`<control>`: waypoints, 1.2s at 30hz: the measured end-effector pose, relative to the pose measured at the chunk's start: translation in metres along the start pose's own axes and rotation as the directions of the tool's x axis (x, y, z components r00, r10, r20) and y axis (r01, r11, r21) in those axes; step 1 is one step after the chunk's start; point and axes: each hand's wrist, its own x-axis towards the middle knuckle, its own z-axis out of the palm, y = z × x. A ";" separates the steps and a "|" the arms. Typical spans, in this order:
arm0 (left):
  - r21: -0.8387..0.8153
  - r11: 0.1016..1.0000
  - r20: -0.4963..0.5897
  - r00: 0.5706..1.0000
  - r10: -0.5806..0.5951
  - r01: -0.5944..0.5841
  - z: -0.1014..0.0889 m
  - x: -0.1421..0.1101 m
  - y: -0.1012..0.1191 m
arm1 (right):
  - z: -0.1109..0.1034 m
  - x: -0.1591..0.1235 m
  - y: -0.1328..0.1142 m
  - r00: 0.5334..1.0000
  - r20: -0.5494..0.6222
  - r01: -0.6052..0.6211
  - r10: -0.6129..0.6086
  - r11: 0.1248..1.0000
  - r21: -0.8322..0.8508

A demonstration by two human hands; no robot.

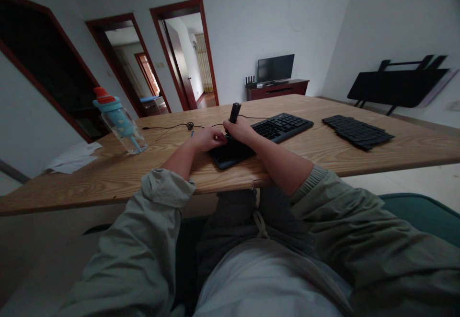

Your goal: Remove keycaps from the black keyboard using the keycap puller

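A black keyboard [278, 126] lies at an angle on the wooden table in front of me, its near left end under my hands. My right hand [239, 129] is closed around a black stick-shaped tool [235, 111], held nearly upright over the left part of the keyboard. The tool's lower end is hidden by my fingers. My left hand [209, 138] rests at the keyboard's left end, thumb and fingers pressed together in a pinch. Whatever is between those fingertips is too small to make out.
A thin black cable [167, 127] with a knot runs across the table [172, 170] behind my hands. On the left stand a clear bottle with a red and blue top [120, 123] and white papers [74, 158]. Dark flat pieces [359, 131] lie overlapped on the right.
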 end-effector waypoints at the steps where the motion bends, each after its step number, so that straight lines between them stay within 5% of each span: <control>1: 0.005 1.000 0.001 1.000 0.007 -0.007 0.000 0.000 0.001 | 0.001 0.000 0.001 1.000 -0.008 0.000 0.000 1.000 0.020; 9: -0.083 0.997 -0.048 0.999 -0.002 -0.002 -0.005 -0.001 0.000 | 0.015 0.004 0.005 0.997 -0.042 -0.046 0.067 0.923 0.382; 15: -0.211 0.966 -0.332 0.919 -0.212 0.147 -0.025 -0.012 -0.018 | 0.029 0.010 0.009 0.984 -0.035 -0.102 0.173 0.720 0.686; 20: -0.188 0.969 -0.286 0.935 -0.212 0.162 -0.022 -0.011 -0.014 | 0.036 0.012 0.005 0.983 -0.027 -0.109 0.180 0.701 0.705; 36: -0.230 0.970 -0.316 0.936 -0.156 0.084 -0.012 -0.004 -0.024 | 0.051 0.017 0.007 0.996 -0.078 0.008 0.034 0.880 0.474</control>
